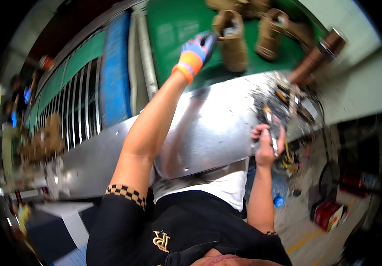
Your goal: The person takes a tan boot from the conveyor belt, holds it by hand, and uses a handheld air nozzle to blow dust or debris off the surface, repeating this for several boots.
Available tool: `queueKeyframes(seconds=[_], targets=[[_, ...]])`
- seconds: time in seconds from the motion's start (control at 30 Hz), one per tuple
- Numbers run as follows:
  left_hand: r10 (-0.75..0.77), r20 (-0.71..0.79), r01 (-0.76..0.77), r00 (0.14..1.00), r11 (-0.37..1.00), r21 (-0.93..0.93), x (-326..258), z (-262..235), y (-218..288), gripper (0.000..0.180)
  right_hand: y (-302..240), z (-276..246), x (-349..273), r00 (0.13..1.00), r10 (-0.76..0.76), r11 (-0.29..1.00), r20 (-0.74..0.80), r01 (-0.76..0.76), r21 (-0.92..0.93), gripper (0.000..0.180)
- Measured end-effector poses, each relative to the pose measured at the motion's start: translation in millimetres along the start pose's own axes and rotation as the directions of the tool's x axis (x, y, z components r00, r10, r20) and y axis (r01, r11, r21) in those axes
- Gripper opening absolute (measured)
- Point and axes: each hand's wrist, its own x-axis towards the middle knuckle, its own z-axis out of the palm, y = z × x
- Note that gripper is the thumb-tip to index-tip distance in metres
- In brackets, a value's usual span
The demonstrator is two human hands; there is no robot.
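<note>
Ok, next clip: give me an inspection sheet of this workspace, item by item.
Surface: green conveyor belt beyond a curved shiny sheet-metal guard.
Job's things: tan suede ankle boot upright on the belt, more boots beside it.
Clutter: heap of small mixed tools and scraps at the guard's right end; brown cylindrical bottle.
Grippers: left hand, in a blue and orange glove, touches the boot; bare right hand grips something small, unclear.
Cables: nothing seen.
Surroundings: red box on the floor.
</note>
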Motion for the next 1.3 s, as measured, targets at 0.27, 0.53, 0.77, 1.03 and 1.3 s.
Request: queueKeyframes(seconds=[0.27, 0.53, 0.77, 1.03, 1.3], targets=[[0.107, -0.125, -0.095, 0.986, 0.991, 0.099, -228.3, -212.7, -171.8, 0.052, 5.6, -6.8, -4.3, 0.997, -0.053, 0.988, 0.058, 0.061, -0.145, 0.049], [0.122, -0.805, 0.614, 0.581, 0.583, 0.532, -271.8, -477.8, -298.4, 0.067, 3.6, 2.7, -2.8, 0.995, -0.089, 0.962, 0.043, 0.097, -0.254, 0.048], [-0.62, -0.587, 0.743, 0.521, -0.009, 0.67, -210.5, -639.1, -365.2, 0.078, 11.7, -5.1, 8.4, 0.998, -0.059, 0.957, 0.037, 0.067, -0.281, 0.047], [-0.423, -0.602, 0.693, 0.677, 0.089, 0.715, -215.5, -583.0, -359.4, 0.058, 11.3, -11.3, 6.0, 0.999, -0.047, 0.957, 0.023, 0.051, -0.286, 0.041], [0.015, -0.619, 0.567, 0.785, 0.382, 0.729, -424.6, -506.5, -413.2, 0.031, 12.7, 4.0, 0.1, 0.995, -0.092, 0.968, 0.032, 0.097, -0.231, 0.049]])
